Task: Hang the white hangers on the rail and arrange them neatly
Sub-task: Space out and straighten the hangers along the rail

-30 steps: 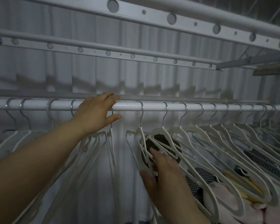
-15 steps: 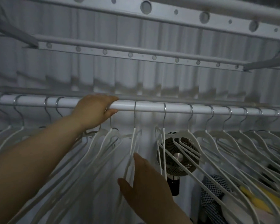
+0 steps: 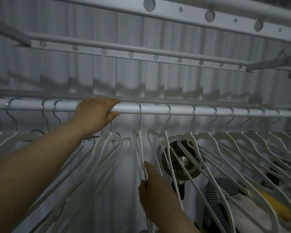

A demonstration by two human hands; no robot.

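Observation:
A white rail (image 3: 151,109) runs across the view with several white hangers hooked on it by metal hooks. My left hand (image 3: 94,116) is wrapped over the rail left of centre, and hooks sit close on both sides of it. One white hanger (image 3: 139,148) hangs edge-on just right of that hand. My right hand (image 3: 155,189) is lower, its thumb and fingers closed on this hanger's lower part. More hangers (image 3: 225,148) hang evenly spaced to the right, and a tighter bunch (image 3: 106,152) hangs under my left forearm.
A small round fan (image 3: 183,161) stands behind the hangers right of centre. Clothes lie at the lower right, among them a checked cloth (image 3: 220,190) and something yellow (image 3: 272,204). Perforated white frame bars (image 3: 141,54) cross overhead. A pleated white curtain fills the back.
The view has shifted left. My right hand left the hangers in front of the fan, moved left and took hold of the edge-on hanger. My left hand closed onto the rail.

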